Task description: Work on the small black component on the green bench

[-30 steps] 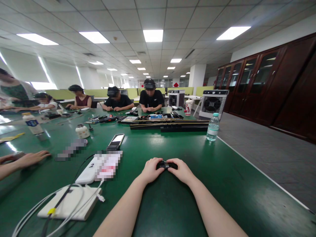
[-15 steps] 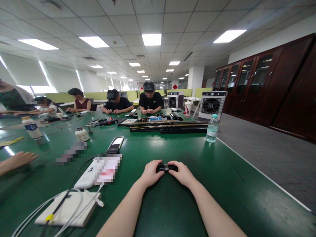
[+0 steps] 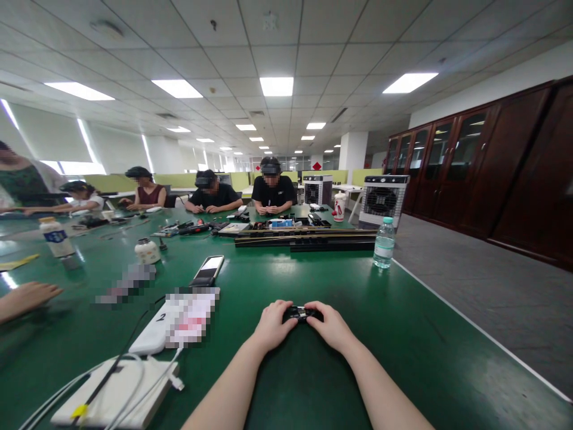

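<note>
L hand [image 3: 271, 327] & R hand [image 3: 333, 328] both part-curled, thumbs + fingers gripping opp. ends of small blk part [image 3: 301, 313], which sits btwn them at the green tabletop [image 3: 425, 340]; can't tell if it's touching. Phone [image 3: 208, 272] left of & beyond L hand, wht slab marked "2" [image 3: 150, 329] nearer, also left. Water btl [image 3: 384, 245] upright, beyond & right of R hand. Blk rails [image 3: 333, 243] farther off, beyond both.

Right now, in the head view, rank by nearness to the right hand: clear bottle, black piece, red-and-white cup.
1. Black piece: touching the right hand.
2. Clear bottle: ahead, slightly right.
3. Red-and-white cup: ahead, beyond the bottle.
</note>
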`<state>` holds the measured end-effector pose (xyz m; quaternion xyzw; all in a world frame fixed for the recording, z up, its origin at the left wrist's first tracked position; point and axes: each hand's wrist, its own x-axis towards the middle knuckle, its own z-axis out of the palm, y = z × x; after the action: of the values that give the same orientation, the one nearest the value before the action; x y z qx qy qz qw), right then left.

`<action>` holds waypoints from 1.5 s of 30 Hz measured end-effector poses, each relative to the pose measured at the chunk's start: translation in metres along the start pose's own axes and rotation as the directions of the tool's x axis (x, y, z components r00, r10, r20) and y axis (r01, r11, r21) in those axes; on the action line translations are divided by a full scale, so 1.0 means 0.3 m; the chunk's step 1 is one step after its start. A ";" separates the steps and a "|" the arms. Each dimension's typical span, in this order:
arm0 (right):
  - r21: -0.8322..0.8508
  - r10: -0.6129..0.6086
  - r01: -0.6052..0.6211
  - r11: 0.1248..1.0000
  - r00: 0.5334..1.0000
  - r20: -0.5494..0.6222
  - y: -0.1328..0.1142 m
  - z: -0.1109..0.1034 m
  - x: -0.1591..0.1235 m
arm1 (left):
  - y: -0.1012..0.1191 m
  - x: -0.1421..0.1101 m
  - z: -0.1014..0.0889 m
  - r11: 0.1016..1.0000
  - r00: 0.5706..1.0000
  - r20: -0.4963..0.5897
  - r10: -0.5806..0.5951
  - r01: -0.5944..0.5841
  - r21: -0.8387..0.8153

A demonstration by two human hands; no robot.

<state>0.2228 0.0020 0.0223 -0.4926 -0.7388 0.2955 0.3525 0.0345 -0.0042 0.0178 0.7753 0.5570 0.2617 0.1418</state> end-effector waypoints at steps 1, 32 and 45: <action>0.001 0.002 -0.002 1.000 1.000 -0.002 0.000 0.000 0.000 | 0.001 0.000 -0.001 1.000 1.000 0.000 0.001 -0.001 0.006; -0.013 0.012 -0.012 1.000 1.000 -0.009 -0.006 0.000 -0.002 | 0.008 -0.004 -0.005 1.000 1.000 -0.009 -0.002 0.003 0.017; -0.188 -0.139 0.136 0.973 0.990 -0.007 -0.015 0.016 -0.007 | 0.000 -0.009 0.004 0.999 0.999 -0.023 0.037 -0.038 -0.037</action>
<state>0.2172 -0.0019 0.0225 -0.4742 -0.7919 0.1947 0.3318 0.0346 -0.0067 0.0163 0.7798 0.5391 0.2833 0.1451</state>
